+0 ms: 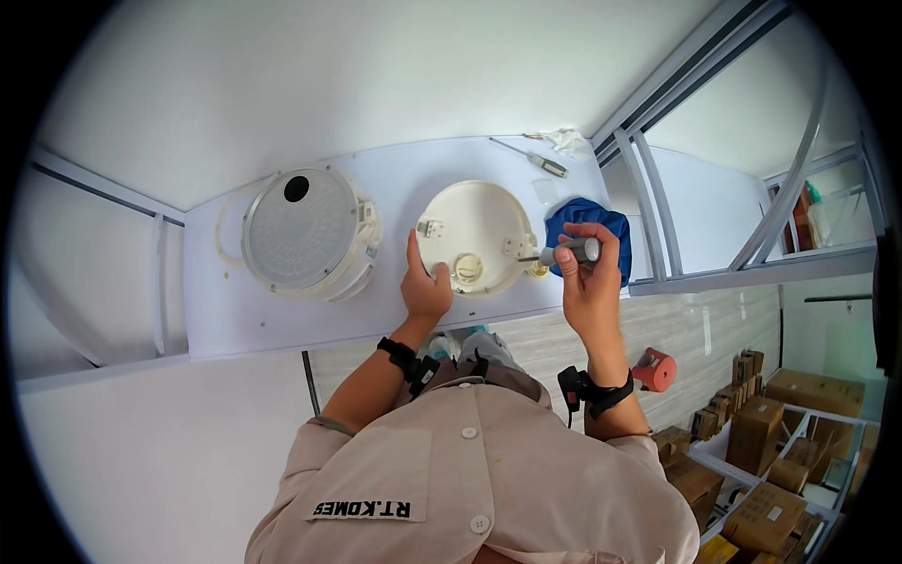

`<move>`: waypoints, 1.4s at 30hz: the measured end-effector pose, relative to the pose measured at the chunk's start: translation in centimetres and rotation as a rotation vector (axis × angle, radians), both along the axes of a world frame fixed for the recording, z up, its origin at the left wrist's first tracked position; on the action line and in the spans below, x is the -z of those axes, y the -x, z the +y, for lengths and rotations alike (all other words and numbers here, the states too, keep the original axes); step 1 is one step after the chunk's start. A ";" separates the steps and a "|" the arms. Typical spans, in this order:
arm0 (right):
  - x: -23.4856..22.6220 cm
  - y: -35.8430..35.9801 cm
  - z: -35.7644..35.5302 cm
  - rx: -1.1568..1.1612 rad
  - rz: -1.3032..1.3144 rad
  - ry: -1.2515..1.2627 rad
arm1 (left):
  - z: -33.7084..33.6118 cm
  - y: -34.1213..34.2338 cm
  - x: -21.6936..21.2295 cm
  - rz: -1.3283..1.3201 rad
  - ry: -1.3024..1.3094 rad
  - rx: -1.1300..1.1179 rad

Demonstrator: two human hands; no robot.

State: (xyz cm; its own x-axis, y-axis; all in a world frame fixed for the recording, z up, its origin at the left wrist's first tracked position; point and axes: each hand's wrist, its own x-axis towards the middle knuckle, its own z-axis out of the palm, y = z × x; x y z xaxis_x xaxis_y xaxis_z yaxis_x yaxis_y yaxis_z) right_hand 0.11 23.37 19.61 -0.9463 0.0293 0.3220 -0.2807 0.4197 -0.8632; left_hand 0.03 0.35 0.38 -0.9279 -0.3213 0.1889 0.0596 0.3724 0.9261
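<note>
Steadying a white bowl (484,211) on the bench (225,324), gripping its near left rim with the left hand (427,291). Holding a screwdriver (577,251) in the right hand (596,282), apparently aimed at the bracket (513,247) inside the bowl's right side. Best to keep the shaft square to the bracket, brace the rim firmly and turn slowly. Sharing the bench with a grey-lidded drum (301,235) at left, a blue cloth (594,216) at right and a second screwdriver (550,165) beyond. Overlooking a pale floor (695,329), a red stool (656,369) and stacked cardboard boxes (759,436).
</note>
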 end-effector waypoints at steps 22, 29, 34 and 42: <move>6.4 0.7 -0.1 0.044 0.109 0.104 | -0.1 -0.1 -0.4 -0.002 0.003 0.021; 6.1 0.6 -0.3 0.061 0.086 0.076 | 0.0 -0.2 -1.3 -0.077 -0.068 0.038; 5.8 0.9 -0.6 0.131 0.140 0.050 | 0.0 -0.2 -1.2 -0.078 -0.080 0.044; 1.0 2.2 -0.5 0.427 0.078 -0.661 | -0.1 -0.2 -1.3 -0.079 -0.088 0.052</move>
State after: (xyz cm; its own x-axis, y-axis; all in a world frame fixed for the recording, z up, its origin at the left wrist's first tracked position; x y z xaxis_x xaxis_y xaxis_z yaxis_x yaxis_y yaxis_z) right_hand -2.07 22.86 18.61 -0.8700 0.1645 0.4648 -0.0290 0.9240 -0.3812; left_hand 0.27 0.24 1.68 -0.9546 -0.2848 0.0875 0.0019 0.2879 0.9577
